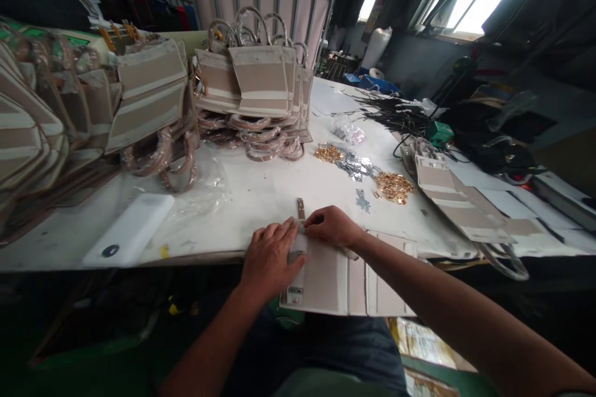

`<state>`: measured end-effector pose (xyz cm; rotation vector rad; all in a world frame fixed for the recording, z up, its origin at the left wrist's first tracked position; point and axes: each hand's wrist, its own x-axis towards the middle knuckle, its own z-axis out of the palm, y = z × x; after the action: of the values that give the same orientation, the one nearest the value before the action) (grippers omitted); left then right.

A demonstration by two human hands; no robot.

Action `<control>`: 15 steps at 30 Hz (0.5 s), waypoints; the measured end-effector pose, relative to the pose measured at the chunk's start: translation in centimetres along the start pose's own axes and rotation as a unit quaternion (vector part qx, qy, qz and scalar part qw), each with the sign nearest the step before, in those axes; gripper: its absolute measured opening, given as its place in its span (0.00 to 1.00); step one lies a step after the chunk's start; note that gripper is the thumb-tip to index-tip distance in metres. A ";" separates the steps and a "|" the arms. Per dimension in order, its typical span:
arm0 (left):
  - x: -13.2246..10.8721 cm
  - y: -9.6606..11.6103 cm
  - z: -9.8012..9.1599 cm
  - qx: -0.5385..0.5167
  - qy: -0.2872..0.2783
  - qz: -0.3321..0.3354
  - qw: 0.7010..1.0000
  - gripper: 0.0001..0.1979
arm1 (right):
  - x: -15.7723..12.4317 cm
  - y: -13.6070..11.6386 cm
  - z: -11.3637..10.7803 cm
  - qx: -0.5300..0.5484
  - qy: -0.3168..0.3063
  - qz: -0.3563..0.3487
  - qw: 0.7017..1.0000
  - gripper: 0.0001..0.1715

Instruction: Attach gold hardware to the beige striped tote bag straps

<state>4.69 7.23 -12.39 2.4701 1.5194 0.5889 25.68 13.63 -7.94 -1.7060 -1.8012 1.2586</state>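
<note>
A beige bag panel lies at the table's front edge, its lower part reaching over my lap. My left hand rests flat on its left end, fingers stretched out and pressing a pale strip there. Close beside those fingertips, my right hand is closed in a pinch at the panel's upper edge. What it pinches is too small and hidden to make out. Just beyond both hands a short brown strap tab sticks out. A small metal fitting shows on the panel's lower left corner.
Gold fittings, more gold pieces and silver metal plates lie in heaps beyond my right hand. Bag panels with wrapped handles are stacked at the back. A white box lies left; another bag panel lies right.
</note>
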 end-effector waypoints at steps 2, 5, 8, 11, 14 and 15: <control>0.1 -0.1 -0.1 -0.007 0.000 -0.003 1.000 0.33 | -0.1 -0.3 0.0 -0.033 0.010 0.001 0.999 0.07; 0.3 -0.2 -0.2 -0.012 -0.005 -0.006 1.000 0.31 | -0.5 -0.8 0.3 -0.084 0.033 -0.023 0.996 0.07; 0.3 -0.2 -0.2 -0.010 0.001 -0.008 1.000 0.30 | -0.9 -0.9 0.6 -0.125 0.050 -0.047 0.990 0.07; 0.4 -0.2 0.0 -0.017 0.011 -0.017 1.000 0.28 | -1.3 -0.7 1.0 -0.197 0.081 -0.060 0.975 0.08; 0.9 -0.3 0.1 -0.045 0.013 -0.028 0.998 0.25 | -1.1 -0.4 1.3 -0.254 0.112 -0.073 0.958 0.08; 1.1 -0.3 0.0 -0.060 0.008 -0.042 0.997 0.25 | -0.9 -0.4 1.4 -0.258 0.114 -0.072 0.957 0.07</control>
<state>4.91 8.37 -12.20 2.3065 1.5371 0.6647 24.55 12.34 -8.05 -1.8344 -2.1837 0.5254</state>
